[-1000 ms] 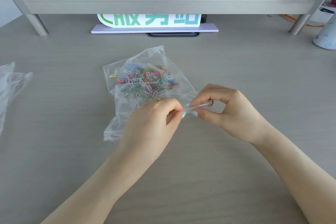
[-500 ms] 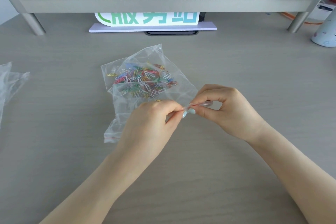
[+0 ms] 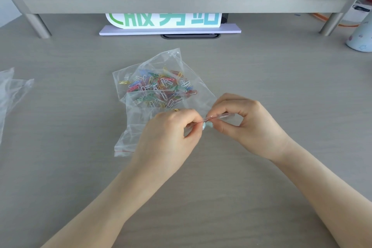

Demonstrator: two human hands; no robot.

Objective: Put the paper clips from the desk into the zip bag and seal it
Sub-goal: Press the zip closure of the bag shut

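Observation:
A clear zip bag (image 3: 141, 127) lies crumpled on the grey desk in the middle of the view. Many coloured paper clips (image 3: 161, 88) show through the plastic in its far half. One yellow clip (image 3: 175, 110) lies just beyond my left knuckles. My left hand (image 3: 169, 139) pinches the bag's zip strip between thumb and forefinger. My right hand (image 3: 249, 127) pinches the same strip (image 3: 221, 116) right beside it, fingertips almost touching. The bag's near left corner with a red line (image 3: 122, 152) rests flat on the desk.
Another crumpled clear plastic bag (image 3: 12, 94) lies at the left edge. A raised grey shelf (image 3: 181, 0) spans the back, with a white and green sign (image 3: 167, 20) under it. A pale cone-shaped object (image 3: 360, 38) stands at the far right.
Both hands stay pinched on the zip strip; the fingertips have shifted only slightly along it. The bag and clips have not moved.

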